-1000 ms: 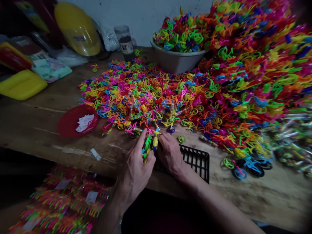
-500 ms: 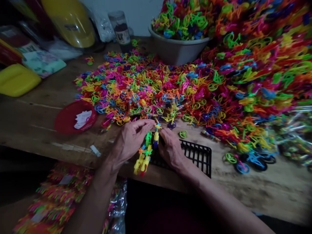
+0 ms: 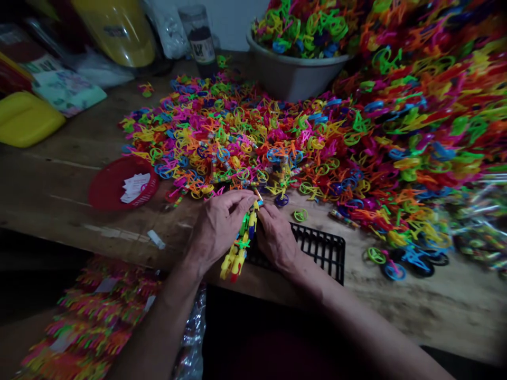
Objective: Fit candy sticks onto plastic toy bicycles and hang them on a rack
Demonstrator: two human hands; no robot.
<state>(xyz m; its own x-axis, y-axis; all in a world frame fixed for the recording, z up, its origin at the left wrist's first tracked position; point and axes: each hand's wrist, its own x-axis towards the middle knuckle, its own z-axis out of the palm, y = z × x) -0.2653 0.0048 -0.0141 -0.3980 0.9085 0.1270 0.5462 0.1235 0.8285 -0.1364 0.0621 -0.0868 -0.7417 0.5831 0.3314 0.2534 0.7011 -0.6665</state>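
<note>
My left hand (image 3: 216,224) is closed, thumb and fingers pinching the upper end of a cluster of small plastic toys (image 3: 236,257) in yellow, green, blue and red. The cluster hangs down between my hands toward the table's front edge. My right hand (image 3: 279,236) is closed too, its thumb and forefinger at the top of the same toys; its other fingers are curled under. A small stick-like piece with a blue part (image 3: 259,199) shows between the fingertips. Beneath my right hand lies a black plastic grid (image 3: 322,253). How the toys join is too small to tell.
Loose colourful toy parts (image 3: 237,126) heap behind my hands and rise at right, around a full grey tub (image 3: 297,76). At left stand a red basket (image 3: 105,190) with paper slips and a yellow lid (image 3: 27,119). Toy bikes (image 3: 415,258) lie at right; bagged toys (image 3: 87,322) are below.
The hanging toys have drawn closer together, and a stick-like piece now shows more clearly at the fingertips. Both hands stay nearly in place; the view has shifted slightly.
</note>
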